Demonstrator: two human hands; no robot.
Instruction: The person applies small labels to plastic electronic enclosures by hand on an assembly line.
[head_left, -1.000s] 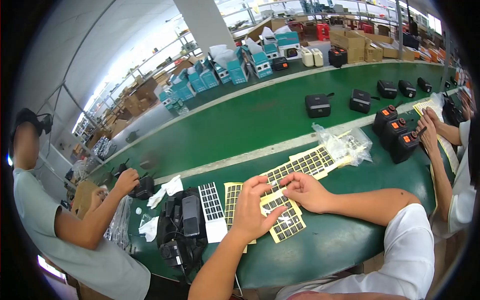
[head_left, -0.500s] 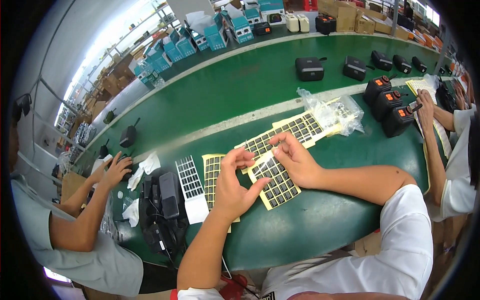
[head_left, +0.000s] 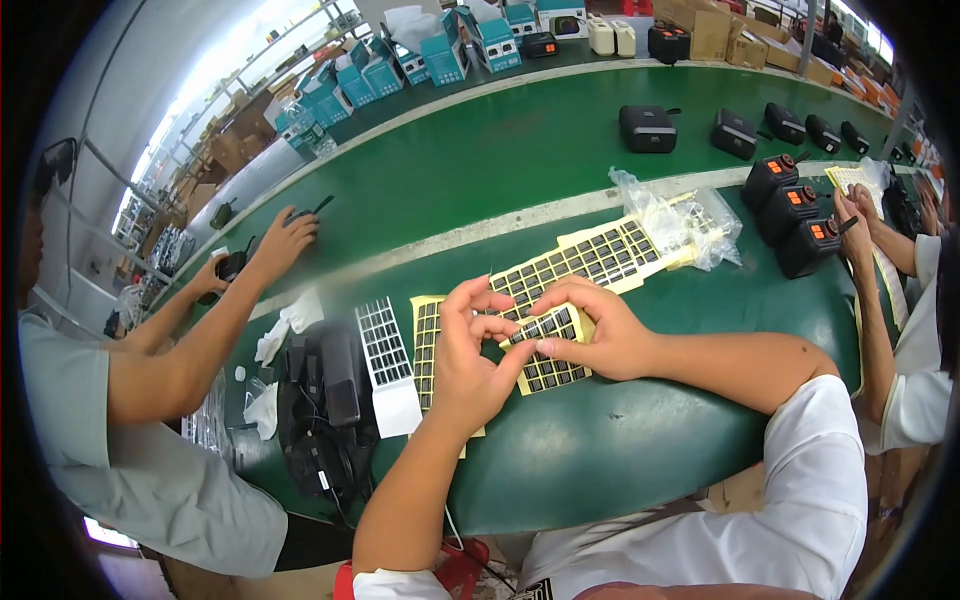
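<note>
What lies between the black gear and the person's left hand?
In the head view: a white sheet of black pieces nearer the black gear, then a yellow sheet of black pieces nearer the left hand.

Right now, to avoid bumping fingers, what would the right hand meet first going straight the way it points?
Probably the left hand, close ahead of the right hand; whether they touch is unclear.

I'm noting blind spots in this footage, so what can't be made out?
Head view:
Whether the left hand or right hand pinches anything: too small to tell.
Part of the nearest grid sheet: hidden by the hands.
The long sheet's far end: obscured by a crumpled plastic bag.
Co-worker at right: cut off by the picture edge.
</note>
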